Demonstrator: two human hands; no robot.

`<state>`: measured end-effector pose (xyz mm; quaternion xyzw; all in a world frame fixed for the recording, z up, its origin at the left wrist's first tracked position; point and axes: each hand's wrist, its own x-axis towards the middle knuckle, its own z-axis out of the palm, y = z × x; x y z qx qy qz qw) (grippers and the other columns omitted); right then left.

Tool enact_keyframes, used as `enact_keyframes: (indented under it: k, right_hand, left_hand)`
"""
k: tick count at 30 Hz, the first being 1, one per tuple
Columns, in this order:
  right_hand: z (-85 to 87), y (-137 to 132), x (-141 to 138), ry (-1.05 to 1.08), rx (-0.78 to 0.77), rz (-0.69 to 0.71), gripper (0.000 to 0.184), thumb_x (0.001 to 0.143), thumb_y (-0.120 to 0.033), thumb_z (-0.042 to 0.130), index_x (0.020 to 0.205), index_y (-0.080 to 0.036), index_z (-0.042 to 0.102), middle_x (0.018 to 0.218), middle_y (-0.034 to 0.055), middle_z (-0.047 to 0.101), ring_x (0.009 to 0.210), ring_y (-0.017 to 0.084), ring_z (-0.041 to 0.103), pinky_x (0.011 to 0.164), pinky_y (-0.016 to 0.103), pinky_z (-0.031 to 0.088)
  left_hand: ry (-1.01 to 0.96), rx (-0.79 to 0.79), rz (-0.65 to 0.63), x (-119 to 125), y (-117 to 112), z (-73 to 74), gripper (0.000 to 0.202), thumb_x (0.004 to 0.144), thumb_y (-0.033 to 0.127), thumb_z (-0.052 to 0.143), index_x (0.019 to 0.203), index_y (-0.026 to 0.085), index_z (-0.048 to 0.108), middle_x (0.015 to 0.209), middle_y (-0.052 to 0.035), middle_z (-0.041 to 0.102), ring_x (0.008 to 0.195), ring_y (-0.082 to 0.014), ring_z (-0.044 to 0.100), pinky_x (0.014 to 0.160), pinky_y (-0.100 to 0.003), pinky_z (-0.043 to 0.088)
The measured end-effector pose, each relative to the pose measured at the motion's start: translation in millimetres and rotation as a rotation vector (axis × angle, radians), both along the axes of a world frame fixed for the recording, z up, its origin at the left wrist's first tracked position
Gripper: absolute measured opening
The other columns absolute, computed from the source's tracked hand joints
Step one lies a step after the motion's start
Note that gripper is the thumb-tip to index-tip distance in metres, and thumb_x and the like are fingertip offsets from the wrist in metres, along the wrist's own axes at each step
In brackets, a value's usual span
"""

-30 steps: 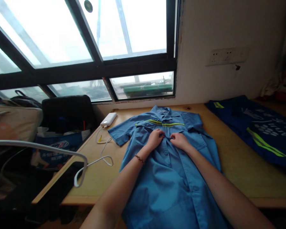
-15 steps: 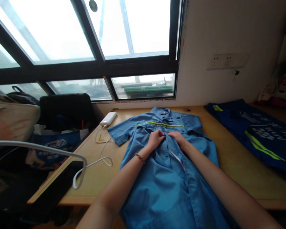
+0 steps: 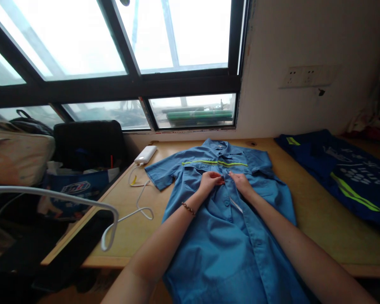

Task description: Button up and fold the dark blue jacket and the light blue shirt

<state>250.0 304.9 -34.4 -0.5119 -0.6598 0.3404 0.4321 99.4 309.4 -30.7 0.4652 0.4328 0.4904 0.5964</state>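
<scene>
A blue short-sleeved work shirt [image 3: 209,240] with a yellow-green stripe across its chest lies face up, collar toward the window, its lower front hanging near me. My left hand [image 3: 210,182] pinches the edge of the front placket just below the stripe. Opposite it, my right hand [image 3: 240,183] grips the other front edge, fingers closed on the cloth. Below the hands the two front edges part, and a button [image 3: 226,203] shows on the left one. Whatever lies between my fingertips is too small to make out.
On the wooden table [image 3: 129,245], a white power bank [image 3: 145,155] with a looping white cable [image 3: 142,210] lies left of the shirt. A dark blue garment [image 3: 319,156] with reflective strips lies at right. Beyond the table's left edge stands a black chair [image 3: 90,139] with bags.
Both hands stay at the shirt's placket; the fingers have shifted slightly, and the gap between the hands looks a little different. The whole view has moved slightly.
</scene>
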Motion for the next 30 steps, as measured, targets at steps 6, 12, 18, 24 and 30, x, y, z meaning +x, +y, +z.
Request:
enact_keyframes:
  k: [6, 12, 18, 24, 30]
  right_hand:
    - [-6.0, -2.1, 0.7, 0.106, -0.052, 0.020, 0.030, 0.074, -0.039, 0.049, 0.075, -0.014, 0.067, 0.066, 0.0032, 0.065, 0.068, 0.019, 0.060, 0.062, 0.029, 0.046]
    - [3.8, -15.9, -5.5, -0.195, 0.146, -0.069, 0.022, 0.070, -0.027, 0.054, 0.085, -0.016, 0.067, 0.064, 0.0027, 0.065, 0.059, 0.016, 0.059, 0.062, 0.027, 0.044]
    - [9.4, -24.2, -11.7, -0.304, 0.193, -0.038, 0.022, 0.071, -0.022, 0.054, 0.091, -0.017, 0.060, 0.061, -0.0003, 0.063, 0.059, 0.014, 0.059, 0.061, 0.024, 0.043]
    - [7.7, -23.7, -13.3, -0.227, 0.158, -0.043, 0.023, 0.071, -0.022, 0.054, 0.093, -0.018, 0.056, 0.060, -0.0017, 0.062, 0.058, 0.014, 0.059, 0.060, 0.024, 0.043]
    - [8.2, -23.3, -12.8, -0.143, 0.165, -0.030, 0.023, 0.071, -0.023, 0.053, 0.093, -0.018, 0.055, 0.058, -0.0026, 0.061, 0.055, 0.012, 0.058, 0.059, 0.023, 0.043]
  left_hand:
    - [0.074, 0.060, 0.007, 2.3, -0.7, -4.9, 0.018, 0.062, 0.027, 0.068, 0.070, 0.012, 0.063, 0.060, -0.0034, 0.063, 0.057, -0.0140, 0.061, 0.058, -0.026, 0.050]
    - [0.287, 0.264, 0.070, 3.4, -1.9, -9.4, 0.030, 0.060, 0.041, 0.067, 0.069, 0.012, 0.062, 0.059, -0.0024, 0.060, 0.054, -0.0126, 0.056, 0.049, -0.022, 0.045]
    - [0.220, 0.218, 0.146, 4.4, -0.9, -10.1, 0.027, 0.059, 0.035, 0.068, 0.066, 0.012, 0.056, 0.055, 0.0009, 0.054, 0.050, -0.0098, 0.051, 0.046, -0.020, 0.041]
    - [0.049, 0.099, 0.145, 5.0, -4.4, -3.6, 0.029, 0.054, 0.030, 0.072, 0.066, 0.013, 0.052, 0.057, 0.0026, 0.052, 0.052, -0.0080, 0.051, 0.049, -0.019, 0.042]
    - [-0.031, 0.052, 0.106, 5.4, -6.3, 0.8, 0.033, 0.051, 0.031, 0.074, 0.066, 0.012, 0.051, 0.056, 0.0036, 0.051, 0.049, -0.0057, 0.048, 0.047, -0.017, 0.040]
